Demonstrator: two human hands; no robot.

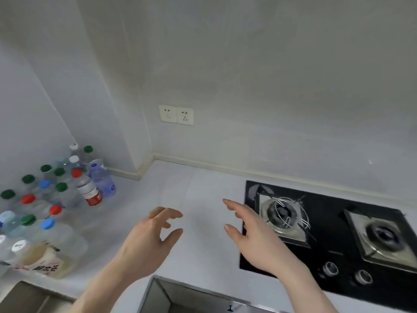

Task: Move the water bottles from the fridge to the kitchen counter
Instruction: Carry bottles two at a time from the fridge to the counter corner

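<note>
Head view. Both hands hover empty above the pale grey bench (198, 188): the left hand (146, 240) with fingers loosely curled, the right hand (252, 233) with fingers extended, beside the black glass two-burner gas hob (334, 263). The clear plastic water bottles (45, 199), capped in green, red, blue and white, stand clustered on the bench at far left, against the wall. A pair of white wall sockets (176, 114) is mounted above the bench.
</note>
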